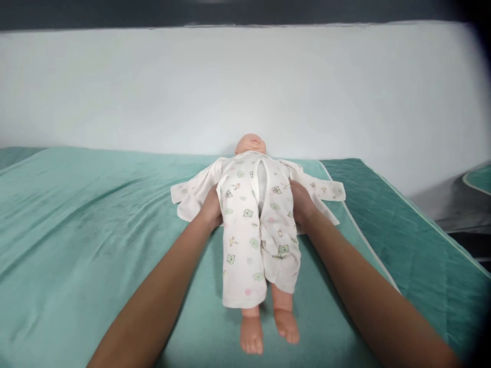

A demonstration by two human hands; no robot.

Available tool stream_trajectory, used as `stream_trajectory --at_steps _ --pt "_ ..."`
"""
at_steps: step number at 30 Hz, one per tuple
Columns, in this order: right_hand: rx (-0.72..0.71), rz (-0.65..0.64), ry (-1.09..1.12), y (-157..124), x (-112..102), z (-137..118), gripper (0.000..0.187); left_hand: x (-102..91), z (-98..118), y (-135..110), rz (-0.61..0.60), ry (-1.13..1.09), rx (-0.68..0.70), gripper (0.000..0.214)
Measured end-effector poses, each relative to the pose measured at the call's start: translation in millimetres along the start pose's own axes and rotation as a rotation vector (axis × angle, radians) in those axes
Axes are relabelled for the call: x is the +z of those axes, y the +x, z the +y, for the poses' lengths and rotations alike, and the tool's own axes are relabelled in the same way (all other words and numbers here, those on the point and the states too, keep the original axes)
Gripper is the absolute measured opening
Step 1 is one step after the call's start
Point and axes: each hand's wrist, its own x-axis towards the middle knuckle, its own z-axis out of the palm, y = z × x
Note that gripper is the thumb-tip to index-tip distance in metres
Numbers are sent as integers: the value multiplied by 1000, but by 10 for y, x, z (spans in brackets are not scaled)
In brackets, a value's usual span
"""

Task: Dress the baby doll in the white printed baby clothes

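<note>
Doll [243, 235] on green sheet [95, 245], white wall [245, 87], probably quilted mat [387, 220].

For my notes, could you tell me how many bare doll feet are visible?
2: one tan foot below the picture-left white printed fabric trouser leg, the other foot below the right trouser leg.

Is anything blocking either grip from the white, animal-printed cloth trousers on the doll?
Nothing visible does. The left grip and right grip are at opposite side edges of the white, animal-printed cloth trousers, each partly hidden, so contact there can't be confirmed. The matching white cloth top spreads to both sides, not in front.
</note>
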Motion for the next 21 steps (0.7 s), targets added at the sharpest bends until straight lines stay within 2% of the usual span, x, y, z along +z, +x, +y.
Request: stream_trajectory --at_steps 3,6,9,11,13,16,19,21 --pt "16 -69 103 56 -40 44 27 -44 -16 4 5 98 40 27" --pt "-37 -89 29 50 -78 69 33 -114 -47 -20 -4 211 169 32" --pt "-99 11 -73 -112 -78 75 43 -208 -84 -96 -14 327 298 41" --pt "-169 120 -177 -348 -60 84 52 -284 -116 -218 -17 374 338 44" --pt "-277 168 -298 -689 -33 97 57 -367 -158 -433 23 420 367 42" --pt "-483 101 -488 -1307 18 102 57 -494 -247 -933 88 557 425 30" --pt "-626 7 -714 -1835 75 72 45 -604 -355 -1499 4 708 443 22" --pt "-622 -69 -845 -2043 118 44 33 -654 -420 -1785 -60 790 451 21"
